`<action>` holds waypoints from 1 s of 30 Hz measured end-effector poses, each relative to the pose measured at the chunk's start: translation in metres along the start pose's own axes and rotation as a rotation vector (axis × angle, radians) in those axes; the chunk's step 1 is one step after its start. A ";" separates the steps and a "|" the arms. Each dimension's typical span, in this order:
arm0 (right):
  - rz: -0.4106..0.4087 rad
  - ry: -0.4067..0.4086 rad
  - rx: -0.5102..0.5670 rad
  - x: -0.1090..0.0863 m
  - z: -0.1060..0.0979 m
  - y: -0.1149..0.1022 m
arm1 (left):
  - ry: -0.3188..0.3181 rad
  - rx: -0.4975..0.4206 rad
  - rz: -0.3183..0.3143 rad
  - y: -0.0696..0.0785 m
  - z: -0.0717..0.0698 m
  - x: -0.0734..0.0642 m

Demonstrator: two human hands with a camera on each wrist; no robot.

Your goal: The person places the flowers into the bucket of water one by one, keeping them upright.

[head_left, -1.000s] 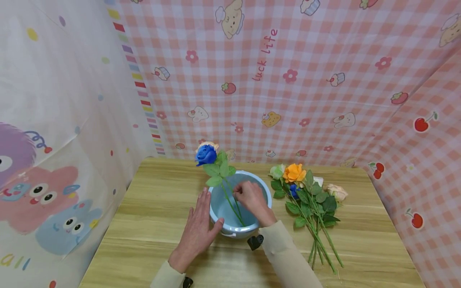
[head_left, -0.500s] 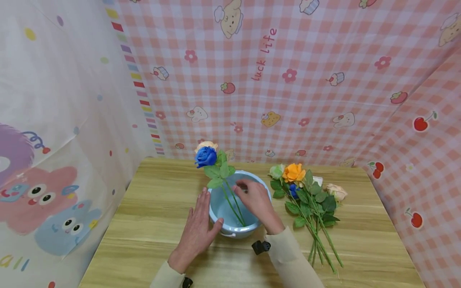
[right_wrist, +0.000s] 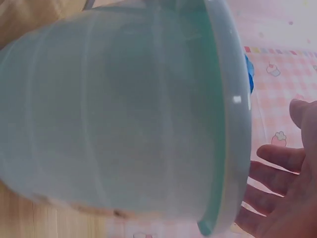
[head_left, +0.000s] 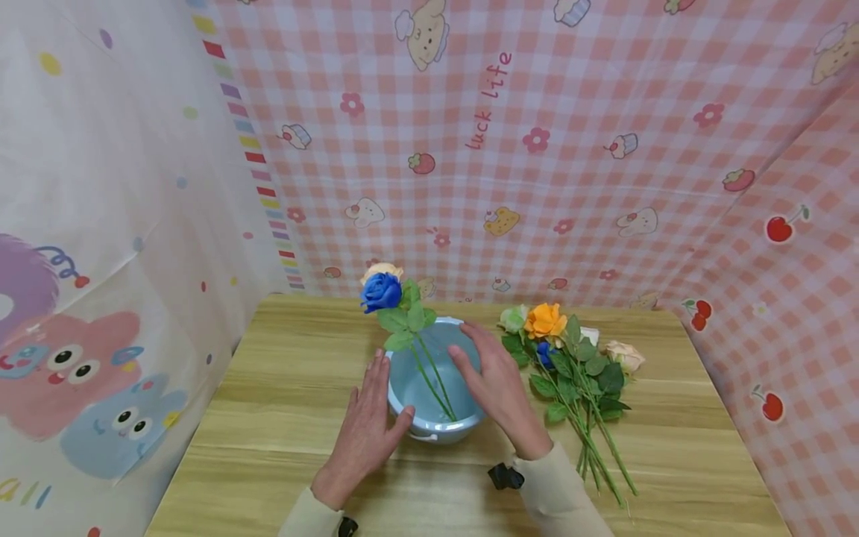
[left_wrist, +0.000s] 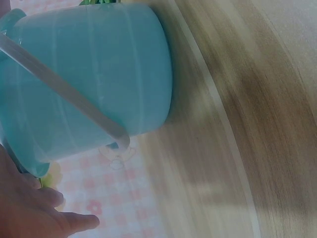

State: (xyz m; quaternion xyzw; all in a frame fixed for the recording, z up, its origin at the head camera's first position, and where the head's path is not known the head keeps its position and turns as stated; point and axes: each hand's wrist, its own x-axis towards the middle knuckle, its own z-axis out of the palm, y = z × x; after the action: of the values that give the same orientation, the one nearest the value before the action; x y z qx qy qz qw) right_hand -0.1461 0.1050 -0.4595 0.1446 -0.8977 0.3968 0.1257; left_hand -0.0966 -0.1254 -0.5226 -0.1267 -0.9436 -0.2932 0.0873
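Observation:
A light blue bucket (head_left: 438, 431) stands upright on the table. Inside it, a blue rose (head_left: 381, 291) and a cream rose (head_left: 383, 271) lean to the left, their stems crossing the opening. My left hand (head_left: 365, 418) rests against the bucket's left rim with straight fingers; the left wrist view shows the bucket's wall and pale handle (left_wrist: 69, 94). Over the right rim my right hand (head_left: 499, 380) is spread and holds nothing. In the right wrist view its fingers (right_wrist: 270, 176) stretch out beside the rim; whether they touch it I cannot tell.
To the right of the bucket lies a pile of loose flowers with an orange rose (head_left: 546, 321), a pale green rose (head_left: 513, 318) and a cream rose (head_left: 624, 356), stems (head_left: 600, 455) pointing to the front. A checked cloth (head_left: 577, 179) hangs behind the wooden table (head_left: 268, 418).
My right hand has drawn back from inside the bucket to its right rim, its curled fingers opening out. The two roses stay leaning in the bucket, and my left hand has kept its place.

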 end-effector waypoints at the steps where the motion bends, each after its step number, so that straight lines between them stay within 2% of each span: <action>1: -0.010 0.007 -0.018 -0.002 -0.002 0.001 | 0.002 -0.002 0.001 0.000 0.000 0.000; 9: -0.056 0.064 -0.193 -0.014 -0.014 0.021 | 0.008 -0.004 0.010 -0.002 0.000 0.000; 17: 0.005 0.048 -0.285 -0.027 -0.027 0.045 | -0.006 -0.010 -0.003 -0.001 0.000 0.000; 23: 0.031 0.071 -0.358 -0.037 -0.035 0.064 | -0.006 -0.005 0.001 0.000 0.001 0.000; 30: 0.088 0.067 -0.395 -0.048 -0.046 0.085 | -0.001 -0.013 0.005 0.001 0.001 0.000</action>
State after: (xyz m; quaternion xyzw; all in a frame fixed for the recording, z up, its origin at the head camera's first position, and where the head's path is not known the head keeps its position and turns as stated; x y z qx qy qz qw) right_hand -0.1266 0.2013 -0.5034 0.0646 -0.9588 0.2227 0.1643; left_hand -0.0961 -0.1243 -0.5233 -0.1295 -0.9414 -0.2992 0.0868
